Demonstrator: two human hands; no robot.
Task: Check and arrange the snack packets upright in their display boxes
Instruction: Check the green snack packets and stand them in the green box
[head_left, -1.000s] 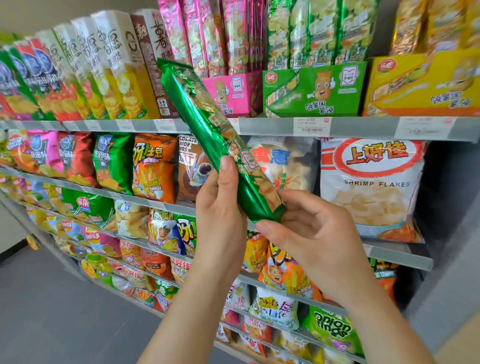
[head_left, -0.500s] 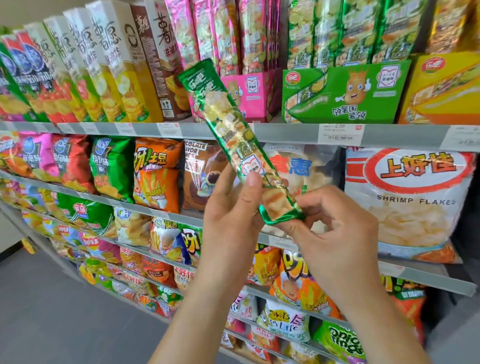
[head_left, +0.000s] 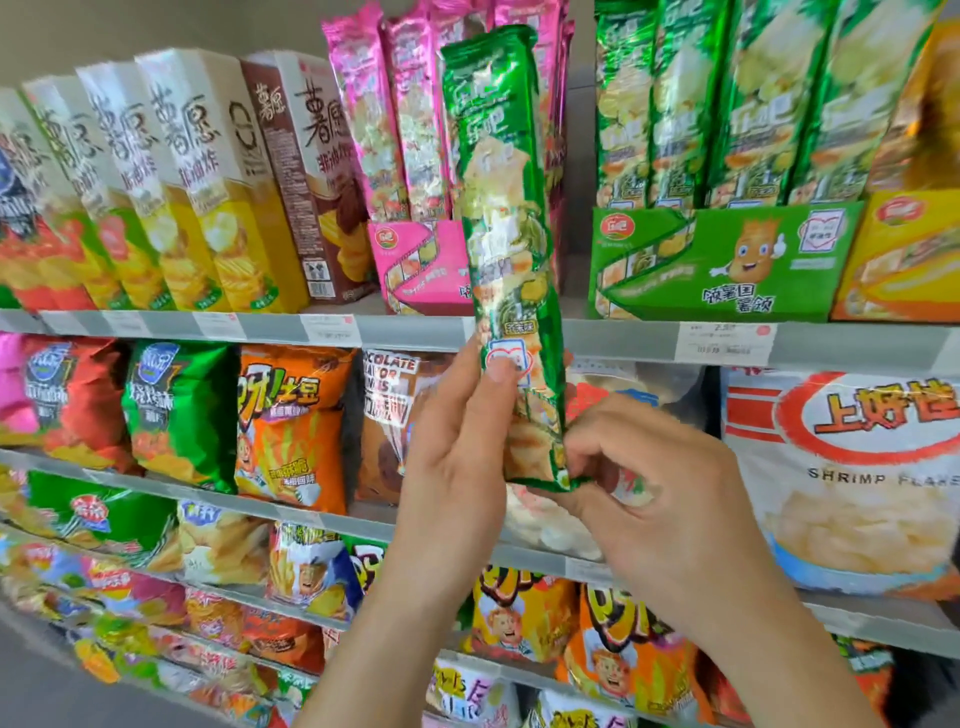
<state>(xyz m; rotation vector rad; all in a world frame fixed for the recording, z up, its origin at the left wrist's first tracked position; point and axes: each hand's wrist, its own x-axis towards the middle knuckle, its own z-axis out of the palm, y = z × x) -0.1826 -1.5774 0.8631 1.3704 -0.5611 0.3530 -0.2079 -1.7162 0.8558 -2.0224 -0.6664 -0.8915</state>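
Observation:
A long green snack packet (head_left: 506, 218) stands almost upright in front of the top shelf, its top overlapping the pink packets. My left hand (head_left: 457, 462) holds its lower part, thumb pressed on the front. My right hand (head_left: 654, 499) pinches the packet's bottom seam. The green display box (head_left: 727, 265) sits on the top shelf to the right, holding several upright green packets (head_left: 727, 104). The pink display box (head_left: 421, 270) with upright pink packets (head_left: 395, 119) stands just behind the held packet.
A yellow display box (head_left: 904, 260) is at far right. Tall white and brown chip cartons (head_left: 218, 176) fill the top shelf's left. Lower shelves carry crisp bags and a large shrimp flakes bag (head_left: 841, 467). A gap lies between the pink and green boxes.
The green packet has swung from leaning left to nearly upright and risen toward the top shelf. Both hands kept hold; the view moved closer.

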